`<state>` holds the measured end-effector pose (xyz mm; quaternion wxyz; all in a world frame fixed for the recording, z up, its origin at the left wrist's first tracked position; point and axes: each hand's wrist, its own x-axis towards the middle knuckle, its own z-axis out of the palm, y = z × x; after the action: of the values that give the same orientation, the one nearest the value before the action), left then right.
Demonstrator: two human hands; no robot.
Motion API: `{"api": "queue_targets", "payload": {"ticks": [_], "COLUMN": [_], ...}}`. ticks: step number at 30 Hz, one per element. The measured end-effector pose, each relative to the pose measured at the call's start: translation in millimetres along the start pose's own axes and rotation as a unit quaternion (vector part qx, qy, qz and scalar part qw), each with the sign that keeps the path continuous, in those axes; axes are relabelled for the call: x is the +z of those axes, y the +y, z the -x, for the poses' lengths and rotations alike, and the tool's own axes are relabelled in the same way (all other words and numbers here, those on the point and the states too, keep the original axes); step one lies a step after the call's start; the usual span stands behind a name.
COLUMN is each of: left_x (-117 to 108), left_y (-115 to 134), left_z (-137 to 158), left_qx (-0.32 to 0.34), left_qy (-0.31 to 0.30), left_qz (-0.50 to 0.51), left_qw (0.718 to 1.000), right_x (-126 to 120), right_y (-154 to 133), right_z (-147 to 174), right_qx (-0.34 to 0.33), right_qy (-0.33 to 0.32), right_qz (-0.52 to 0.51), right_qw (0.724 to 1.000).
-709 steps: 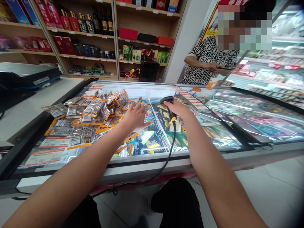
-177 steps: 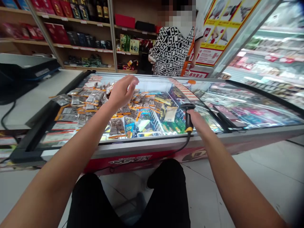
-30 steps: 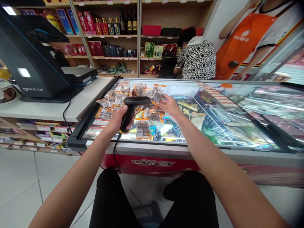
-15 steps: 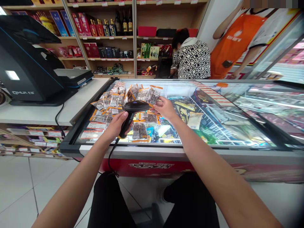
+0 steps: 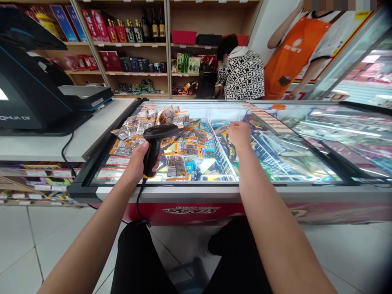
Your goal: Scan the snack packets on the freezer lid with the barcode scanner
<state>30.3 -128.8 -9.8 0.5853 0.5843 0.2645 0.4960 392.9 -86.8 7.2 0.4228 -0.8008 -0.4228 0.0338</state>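
Observation:
My left hand [image 5: 139,163] is wrapped around the handle of a black barcode scanner [image 5: 161,131], its head level above the freezer's glass top. A cord hangs from the handle. Small clear snack packets [image 5: 176,164] with orange edges and dark contents lie heaped on the glass around and beyond the scanner. My right hand [image 5: 240,132] is closed, to the right of the heap, above the freezer's wire divider. A brownish snack packet [image 5: 221,129] with a bit of orange edge shows at its fingertips; the rest is hidden behind the hand.
The chest freezer [image 5: 171,190] holds bagged goods under its glass, parted by a white wire divider [image 5: 222,149]. A counter [image 5: 101,122] with a black checkout terminal [image 5: 36,90] stands at left. Behind the freezer are stocked shelves, a person in a patterned top and another in an orange apron.
My right hand has moved right, away from the heap, with a snack packet. My left hand keeps the scanner, now slightly further left in view. The whole view has shifted a little.

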Motion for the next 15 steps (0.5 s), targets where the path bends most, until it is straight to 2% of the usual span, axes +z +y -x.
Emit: {"api": "queue_targets", "payload": {"ticks": [2,4,5,7,8,10,12,15], "left_x": [0.8,1.3,1.4,1.4,1.3,1.2,0.9,-0.5], "left_y": [0.7,1.0,1.0,0.8,0.7,0.3,-0.4,-2.5], "left_z": [0.1,0.2,0.3,0.6,0.8,1.2,1.4,1.0], "left_qx": [0.001,-0.001,-0.002,-0.004,-0.005,-0.004,0.001,0.003], "left_qy": [0.003,0.001,-0.002,-0.006,-0.008,-0.010,-0.012,-0.018], "left_qz": [0.006,0.002,-0.002,-0.008,-0.011,-0.013,-0.012,-0.014], "left_qw": [1.000,1.000,1.000,1.000,1.000,1.000,1.000,1.000], "right_x": [-4.4,-2.7,0.2,9.7,15.6,27.7,37.5,44.3], "right_y": [12.3,15.2,12.9,3.4,-2.6,-13.4,-20.0,-21.0], "right_z": [-4.6,-1.9,1.6,11.4,16.8,26.8,33.0,32.7], "right_qx": [0.038,0.056,0.036,-0.053,-0.100,-0.140,-0.141,-0.122], "right_qy": [-0.016,-0.006,0.014,0.032,0.012,-0.075,-0.158,-0.225], "right_qz": [0.091,0.153,0.165,0.143,0.118,0.087,0.092,0.071], "right_qw": [0.995,0.987,0.986,0.988,0.988,0.983,0.973,0.964]}}
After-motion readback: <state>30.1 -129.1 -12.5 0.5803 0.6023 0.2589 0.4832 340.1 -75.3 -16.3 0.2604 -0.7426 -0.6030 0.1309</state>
